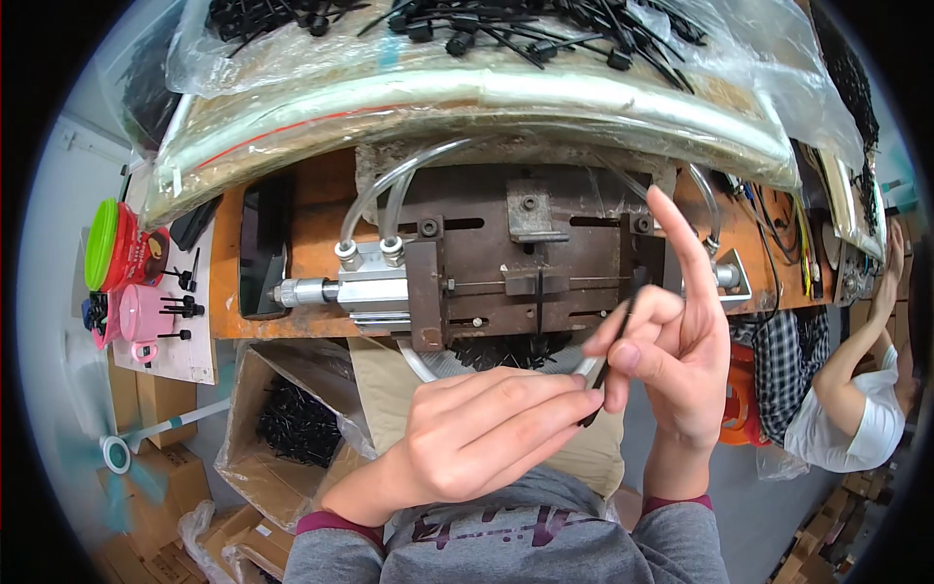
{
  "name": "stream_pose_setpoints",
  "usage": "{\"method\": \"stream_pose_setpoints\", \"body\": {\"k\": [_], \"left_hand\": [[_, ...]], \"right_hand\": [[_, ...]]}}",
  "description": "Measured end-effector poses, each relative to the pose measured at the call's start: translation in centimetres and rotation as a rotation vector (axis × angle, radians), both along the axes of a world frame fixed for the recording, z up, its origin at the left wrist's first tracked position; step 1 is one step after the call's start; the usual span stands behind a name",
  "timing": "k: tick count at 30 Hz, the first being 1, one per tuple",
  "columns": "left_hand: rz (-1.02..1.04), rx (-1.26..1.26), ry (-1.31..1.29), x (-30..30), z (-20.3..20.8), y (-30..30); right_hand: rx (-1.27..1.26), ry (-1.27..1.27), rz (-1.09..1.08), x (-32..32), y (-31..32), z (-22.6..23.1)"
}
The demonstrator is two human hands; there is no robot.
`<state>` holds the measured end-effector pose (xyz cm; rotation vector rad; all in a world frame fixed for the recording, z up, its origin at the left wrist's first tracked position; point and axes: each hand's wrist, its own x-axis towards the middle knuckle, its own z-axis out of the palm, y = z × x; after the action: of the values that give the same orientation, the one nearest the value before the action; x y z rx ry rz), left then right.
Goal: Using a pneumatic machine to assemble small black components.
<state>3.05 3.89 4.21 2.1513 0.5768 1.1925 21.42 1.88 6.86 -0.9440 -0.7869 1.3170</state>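
A slender black plastic strip (600, 380) is held slantwise between my two hands, in front of the fixture. My left hand (486, 428) has its fingers closed at the strip's lower end. With thumb and bent fingers, my right hand (676, 341) pinches it higher up, its index finger pointing upward. Beyond them is a brown metal clamping fixture (477, 263) with a silver air cylinder (375, 295) on its left side. Another thin black piece (540, 302) stands upright at the fixture's middle block. Below its front edge, a bowl of black pieces (506, 350) is partly hidden by my hands.
Black plastic pieces (545, 34) lie on a film-wrapped shelf behind the fixture. Clear hoses (375, 190) arch over it. At lower left stands a carton of black pieces (297, 423). A pink cup (144, 311) sits far left. Another person (846, 419) sits at right.
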Motion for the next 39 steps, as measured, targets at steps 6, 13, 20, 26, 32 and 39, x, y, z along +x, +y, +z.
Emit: {"method": "stream_pose_setpoints", "body": {"k": [6, 13, 20, 26, 32, 39], "left_hand": [[0.202, -0.012, 0.111, -0.9, -0.5, 0.2], [0.264, 0.111, 0.333, 0.3, -2.9, -0.4], [0.297, 0.212, 0.489, 1.1, -3.2, 0.2], [0.292, 0.186, 0.507, 1.1, -3.1, 0.1], [0.275, 0.197, 0.516, 0.9, -2.8, 0.3], [0.404, 0.186, 0.113, 0.1, 0.0, 0.0]], "right_hand": [[0.371, -0.82, -0.223, 1.0, 5.7, 3.2], [0.645, -1.665, -0.37, 1.9, 12.9, 6.2], [0.673, -1.947, -0.219, 3.0, 16.8, 5.4], [0.533, -1.873, -0.117, 4.2, 18.3, 5.7], [0.44, -1.073, -0.075, 6.0, 15.2, 6.6], [-0.022, -0.429, 0.135, 1.6, 5.3, 2.7]]}}
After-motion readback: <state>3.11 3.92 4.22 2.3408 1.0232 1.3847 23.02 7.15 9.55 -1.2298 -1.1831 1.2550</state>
